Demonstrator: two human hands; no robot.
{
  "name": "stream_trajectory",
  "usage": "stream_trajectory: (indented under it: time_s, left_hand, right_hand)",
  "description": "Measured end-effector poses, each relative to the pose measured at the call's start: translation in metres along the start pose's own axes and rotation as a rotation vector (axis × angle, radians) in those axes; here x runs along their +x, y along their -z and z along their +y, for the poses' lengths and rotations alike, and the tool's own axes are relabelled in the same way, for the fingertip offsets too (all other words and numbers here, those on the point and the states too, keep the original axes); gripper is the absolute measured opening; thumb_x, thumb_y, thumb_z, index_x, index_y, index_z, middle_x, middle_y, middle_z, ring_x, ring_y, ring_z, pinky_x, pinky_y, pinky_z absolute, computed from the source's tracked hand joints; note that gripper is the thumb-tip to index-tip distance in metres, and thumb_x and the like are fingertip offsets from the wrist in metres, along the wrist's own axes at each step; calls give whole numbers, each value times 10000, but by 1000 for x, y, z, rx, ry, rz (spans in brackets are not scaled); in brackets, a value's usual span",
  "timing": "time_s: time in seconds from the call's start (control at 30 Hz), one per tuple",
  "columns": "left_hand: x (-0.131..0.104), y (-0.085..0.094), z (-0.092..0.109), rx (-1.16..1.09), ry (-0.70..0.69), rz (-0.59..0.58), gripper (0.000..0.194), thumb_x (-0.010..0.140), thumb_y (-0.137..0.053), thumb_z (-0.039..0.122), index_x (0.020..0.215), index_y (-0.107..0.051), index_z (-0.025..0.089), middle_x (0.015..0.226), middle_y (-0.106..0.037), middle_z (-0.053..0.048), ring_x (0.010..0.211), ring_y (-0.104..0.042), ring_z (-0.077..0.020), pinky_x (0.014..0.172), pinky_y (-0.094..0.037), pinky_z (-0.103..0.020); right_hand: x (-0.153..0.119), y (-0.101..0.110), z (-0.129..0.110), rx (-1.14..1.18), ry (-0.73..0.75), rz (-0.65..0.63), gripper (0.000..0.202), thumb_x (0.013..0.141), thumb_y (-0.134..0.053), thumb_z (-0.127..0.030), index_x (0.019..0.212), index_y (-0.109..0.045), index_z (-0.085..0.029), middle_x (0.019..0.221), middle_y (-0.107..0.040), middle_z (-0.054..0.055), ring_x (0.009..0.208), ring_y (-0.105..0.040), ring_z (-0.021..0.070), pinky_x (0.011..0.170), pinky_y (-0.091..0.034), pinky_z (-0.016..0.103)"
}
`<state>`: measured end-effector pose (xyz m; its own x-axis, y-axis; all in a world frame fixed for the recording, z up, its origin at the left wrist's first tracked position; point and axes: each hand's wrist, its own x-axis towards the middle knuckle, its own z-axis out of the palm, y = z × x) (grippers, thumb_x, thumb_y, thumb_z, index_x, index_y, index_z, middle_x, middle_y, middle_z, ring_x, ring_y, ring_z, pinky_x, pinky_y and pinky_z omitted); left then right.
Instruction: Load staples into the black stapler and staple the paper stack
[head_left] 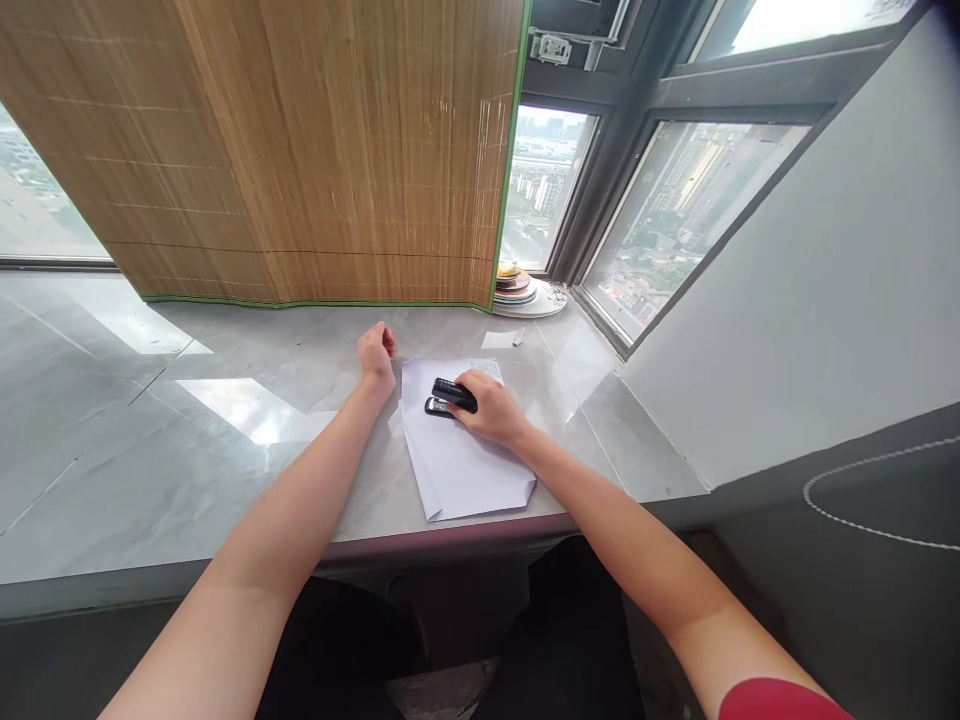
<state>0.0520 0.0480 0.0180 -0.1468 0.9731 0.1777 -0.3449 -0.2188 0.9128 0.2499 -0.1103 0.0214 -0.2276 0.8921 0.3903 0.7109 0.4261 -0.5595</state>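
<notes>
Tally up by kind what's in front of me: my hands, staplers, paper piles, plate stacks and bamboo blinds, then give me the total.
Hands: 2, the left hand and the right hand
Staplers: 1, the black stapler in the right hand
Paper piles: 1, the white paper pile
Plate stacks: 1, the plate stack by the window
Bamboo blinds: 1, the bamboo blind
Total: 6

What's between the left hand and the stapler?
In the head view, a narrow strip of grey ledge beside the left hand, then the white paper under the stapler.
</notes>
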Motion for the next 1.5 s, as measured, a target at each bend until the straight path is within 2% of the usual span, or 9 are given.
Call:
stream_trajectory:
  time_s: [0.07, 0.13, 0.23, 0.33, 0.43, 0.63, 1.23, 1.4, 1.5]
  left_hand:
    - [-3, -3, 1, 9, -10, -33, 446, 875, -683, 430, 595, -404, 224, 596, -432, 18, 515, -386, -104, 494, -307, -284]
    - [-5, -5, 2, -1, 9, -52, 450, 874, -688, 437, 600, -400, 225, 590, -435, 20, 506, -388, -100, 490, -313, -285]
    - [-5, -3, 4, -31, 70, -46, 449, 861, -705, 449, 618, -399, 229, 588, -423, 31, 490, -383, -94, 473, -311, -281]
    - [-5, -1, 5, -81, 102, -49, 412, 842, -709, 434, 638, -418, 226, 616, -440, 29, 495, -394, -86, 470, -323, -267]
    - [-6, -1, 8, -154, 110, -85, 360, 817, -684, 411, 642, -435, 219, 643, -447, 23, 508, -404, -81, 472, -331, -254]
    - [-11, -4, 15, -188, 60, -174, 345, 809, -655, 412, 619, -449, 209, 665, -432, 18, 514, -396, -80, 471, -318, -247]
    - [-15, -5, 13, -100, 9, -172, 453, 852, -712, 388, 540, -441, 203, 580, -419, 26, 465, -344, -66, 482, -335, -236]
    - [-16, -6, 15, -122, 21, -178, 446, 833, -711, 347, 529, -419, 203, 560, -409, 29, 451, -348, -64, 469, -334, -234]
    - [-15, -6, 14, -130, 35, -187, 405, 798, -712, 322, 529, -435, 200, 563, -417, 27, 448, -347, -60, 460, -325, -231]
  right_hand:
    - [4, 8, 9, 82, 0, 15, 264, 908, -726, -475, 1041, -642, -262, 1020, -698, 47, 937, -618, 239, 864, -497, 360]
    - [9, 25, 27, 188, -83, 168, 283, 952, -642, -539, 957, -614, -257, 924, -670, 28, 870, -607, 219, 822, -494, 339]
    - [11, 54, 69, 220, -432, 609, 334, 986, -509, -462, 727, -455, -259, 702, -521, -5, 705, -517, 188, 684, -435, 313]
    - [6, 70, 109, 160, -786, 823, 261, 899, -507, -338, 673, -396, -271, 622, -461, -23, 638, -451, 181, 618, -375, 314]
    - [1, 67, 126, 55, -821, 753, 231, 838, -529, -296, 634, -425, -266, 597, -480, -22, 638, -455, 183, 627, -356, 316]
    - [6, 59, 117, -111, -719, 460, 230, 797, -587, -284, 581, -513, -256, 585, -570, 11, 653, -504, 203, 658, -350, 322]
    - [5, 61, 115, -67, -707, 457, 254, 790, -599, -274, 568, -477, -252, 571, -524, -9, 632, -484, 189, 650, -358, 321]
    - [5, 62, 93, 44, -491, 605, 350, 875, -579, -387, 603, -401, -256, 592, -470, -19, 628, -448, 172, 697, -423, 325]
    - [5, 58, 67, 312, -275, 367, 395, 952, -551, -581, 758, -589, -240, 800, -652, 37, 819, -609, 214, 826, -514, 348]
